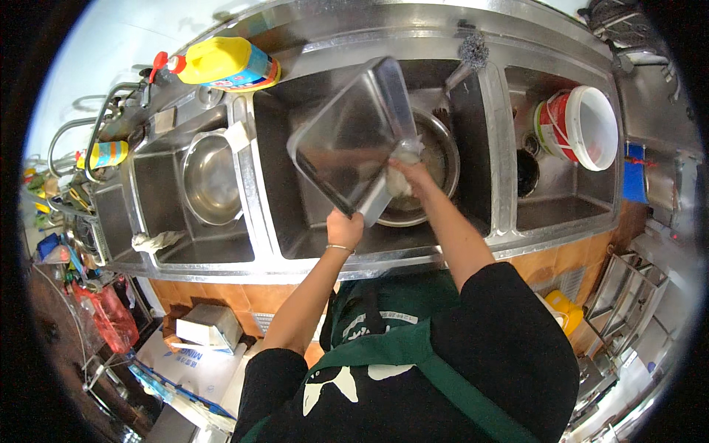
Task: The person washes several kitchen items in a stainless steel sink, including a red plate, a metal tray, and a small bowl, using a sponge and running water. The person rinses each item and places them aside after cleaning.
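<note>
A rectangular metal pan is tilted over the middle sink basin. My left hand is closed on its near corner. At the pan's right side, my right hand presses a pale cloth against the rim; the fingers are blurred and partly hidden. Behind the pan, a large round metal bowl rests in the basin, partly covered by the pan and my right arm.
The left basin holds another round metal bowl, with a white rag near its front edge. A yellow bottle lies on the back ledge beside a wire scrubber. In the right basin sits a white-rimmed bucket.
</note>
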### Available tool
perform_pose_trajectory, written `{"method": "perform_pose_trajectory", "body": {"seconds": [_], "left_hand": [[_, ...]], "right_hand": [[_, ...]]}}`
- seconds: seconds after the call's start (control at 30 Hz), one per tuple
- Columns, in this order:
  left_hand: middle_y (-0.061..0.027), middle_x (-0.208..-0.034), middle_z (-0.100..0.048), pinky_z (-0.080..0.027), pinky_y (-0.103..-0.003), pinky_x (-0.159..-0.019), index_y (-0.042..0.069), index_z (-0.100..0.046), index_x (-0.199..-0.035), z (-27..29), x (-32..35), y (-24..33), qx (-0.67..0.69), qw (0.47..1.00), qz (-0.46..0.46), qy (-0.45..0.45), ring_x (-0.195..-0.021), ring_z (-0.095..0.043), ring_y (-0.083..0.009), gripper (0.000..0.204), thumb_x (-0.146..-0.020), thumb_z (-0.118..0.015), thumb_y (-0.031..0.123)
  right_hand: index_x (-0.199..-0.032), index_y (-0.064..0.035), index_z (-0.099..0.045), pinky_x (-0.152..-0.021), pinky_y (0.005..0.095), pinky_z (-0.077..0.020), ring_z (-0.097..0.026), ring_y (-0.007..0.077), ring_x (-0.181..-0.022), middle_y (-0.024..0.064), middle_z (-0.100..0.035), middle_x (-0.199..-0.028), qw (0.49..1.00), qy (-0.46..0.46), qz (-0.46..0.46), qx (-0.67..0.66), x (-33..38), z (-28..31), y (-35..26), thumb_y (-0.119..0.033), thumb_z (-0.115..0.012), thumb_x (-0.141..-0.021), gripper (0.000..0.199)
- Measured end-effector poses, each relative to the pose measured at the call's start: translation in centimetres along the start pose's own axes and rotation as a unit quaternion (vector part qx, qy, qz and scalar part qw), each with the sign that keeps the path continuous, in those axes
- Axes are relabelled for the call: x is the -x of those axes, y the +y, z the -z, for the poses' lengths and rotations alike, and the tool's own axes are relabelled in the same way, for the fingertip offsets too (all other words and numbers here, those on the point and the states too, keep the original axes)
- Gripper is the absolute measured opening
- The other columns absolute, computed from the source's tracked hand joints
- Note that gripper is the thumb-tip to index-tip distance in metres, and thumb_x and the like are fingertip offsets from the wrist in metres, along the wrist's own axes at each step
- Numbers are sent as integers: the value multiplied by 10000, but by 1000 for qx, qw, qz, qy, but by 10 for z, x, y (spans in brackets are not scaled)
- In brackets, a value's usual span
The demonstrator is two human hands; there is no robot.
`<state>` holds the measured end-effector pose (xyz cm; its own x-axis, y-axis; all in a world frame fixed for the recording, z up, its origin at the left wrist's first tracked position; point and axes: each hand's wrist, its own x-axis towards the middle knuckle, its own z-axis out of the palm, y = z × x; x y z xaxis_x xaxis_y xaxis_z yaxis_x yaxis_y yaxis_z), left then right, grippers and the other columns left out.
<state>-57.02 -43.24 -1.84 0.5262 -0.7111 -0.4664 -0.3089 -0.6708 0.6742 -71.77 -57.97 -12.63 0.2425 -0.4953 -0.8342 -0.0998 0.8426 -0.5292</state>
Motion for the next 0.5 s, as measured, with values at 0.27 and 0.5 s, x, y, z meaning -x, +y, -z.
{"method": "perform_pose_trajectory", "body": {"seconds": [0.27, 0.5], "left_hand": [[-256, -803, -604, -470, -411, -710, -29, -516, -1050, 36, -1, 22, -7, 998, -49, 45, -800, -599, -410, 345, -716, -513, 57], [-259, -916, -598, -466, -397, -755, -23, -477, -1149, -12, -5, 36, 40, 991, -73, 108, -860, -599, -402, 433, -716, -496, -42]], "right_hand": [[-982, -50, -656, -665, 329, -505, -631, 192, -776, 76, -658, -891, 971, 76, 165, 158, -9, 12, 23, -198, -719, -744, 287], [-1061, -136, -573, -722, 369, -494, -597, 188, -869, 37, -626, -965, 922, -94, -110, -358, 36, -88, 88, -263, -687, -791, 320]]}}
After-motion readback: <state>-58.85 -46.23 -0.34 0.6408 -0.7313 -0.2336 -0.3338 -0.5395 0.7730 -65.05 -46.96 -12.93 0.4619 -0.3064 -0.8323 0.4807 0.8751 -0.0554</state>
